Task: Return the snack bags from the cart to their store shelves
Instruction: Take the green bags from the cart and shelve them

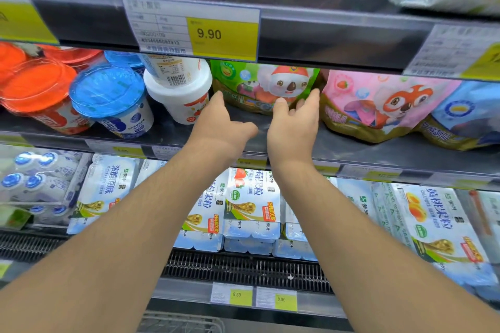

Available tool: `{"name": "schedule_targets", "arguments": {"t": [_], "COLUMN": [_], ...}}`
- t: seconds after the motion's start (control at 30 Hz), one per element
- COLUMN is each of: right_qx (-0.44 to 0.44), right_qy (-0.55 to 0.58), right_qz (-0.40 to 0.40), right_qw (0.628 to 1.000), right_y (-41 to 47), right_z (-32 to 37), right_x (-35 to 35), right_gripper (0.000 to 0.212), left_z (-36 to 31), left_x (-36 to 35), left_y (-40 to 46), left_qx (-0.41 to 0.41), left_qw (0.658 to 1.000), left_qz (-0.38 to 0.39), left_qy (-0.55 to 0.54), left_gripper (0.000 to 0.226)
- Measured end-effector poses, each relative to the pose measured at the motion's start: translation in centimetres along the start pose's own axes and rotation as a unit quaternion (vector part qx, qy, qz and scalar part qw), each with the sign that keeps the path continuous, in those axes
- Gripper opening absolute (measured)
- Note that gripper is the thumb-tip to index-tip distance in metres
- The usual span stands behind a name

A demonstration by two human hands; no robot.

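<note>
Nearest, bottom edge: cart [178,323] wire rim just visible, contents hidden. Above it, lower shelf [243,269] grille and stacked yogurt multipacks [251,197].

Mid-frame: both forearms stretched forward to middle shelf [351,149]. Left hand [220,123] fingers straight, fingertip touching left edge of green snack bag [263,86], palm facing inward. Right hand [295,123] fingers loosely spread, fingertips against bag's lower right front, thumb up near centre. Neither hand clenched, neither wrapped round the bag; looks released or just steadying, not gripping.

Green snack bag standing upright on middle shelf, top tucked under upper shelf rail, squeezed between white yogurt tub [180,94] on left and pink snack bag [378,105] on right; touching the pink one, just beside the tub. Blue-lidded tub [108,97] and orange-lidded tubs [38,86] further left. Price tag [198,31] reading 9.90 above.

Step judged: seating the bag in its slot, near finished for this bag. To do well: push evenly with both palms low on the bag, keep upright, face forward, base fully behind shelf lip. Avoid nudging tilted white tub, already leaning and likely to tip. Check bag not slumping onto pink neighbour before withdrawing.
</note>
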State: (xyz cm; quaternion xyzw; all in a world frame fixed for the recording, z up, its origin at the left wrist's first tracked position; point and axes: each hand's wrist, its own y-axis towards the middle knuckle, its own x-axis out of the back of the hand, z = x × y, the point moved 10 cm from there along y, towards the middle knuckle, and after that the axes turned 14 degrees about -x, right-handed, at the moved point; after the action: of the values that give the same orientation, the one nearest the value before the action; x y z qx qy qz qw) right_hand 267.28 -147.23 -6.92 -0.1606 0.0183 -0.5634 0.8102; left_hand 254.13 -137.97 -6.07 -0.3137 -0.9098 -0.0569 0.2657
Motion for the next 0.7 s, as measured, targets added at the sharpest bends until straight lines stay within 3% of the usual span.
{"name": "schedule_targets", "arguments": {"t": [0.17, 0.37, 0.57, 0.7], "right_qx": [0.012, 0.002, -0.006, -0.019], "right_qy": [-0.037, -0.049, -0.039, -0.039], "right_qz": [-0.002, -0.002, 0.011, 0.025], "right_qw": [0.999, 0.999, 0.999, 0.999], "right_y": [0.7, 1.6, 1.4, 0.9], "right_z": [1.2, 1.4, 0.5, -0.7], "right_x": [-0.6, -0.5, -0.1, 0.1], "right_gripper": [0.070, 0.076, 0.077, 0.075], "left_z": [-0.4, 0.7, 2.8, 2.4], "left_x": [0.1, -1.3, -1.9, -1.8], "left_y": [0.9, 3.5, 3.7, 2.8], "left_qx": [0.003, 0.011, 0.008, 0.011], "left_qw": [0.998, 0.994, 0.989, 0.986], "left_qz": [-0.041, -0.059, -0.082, -0.076], "left_qy": [-0.037, -0.092, -0.125, -0.150], "left_gripper": [0.079, 0.116, 0.109, 0.120]}}
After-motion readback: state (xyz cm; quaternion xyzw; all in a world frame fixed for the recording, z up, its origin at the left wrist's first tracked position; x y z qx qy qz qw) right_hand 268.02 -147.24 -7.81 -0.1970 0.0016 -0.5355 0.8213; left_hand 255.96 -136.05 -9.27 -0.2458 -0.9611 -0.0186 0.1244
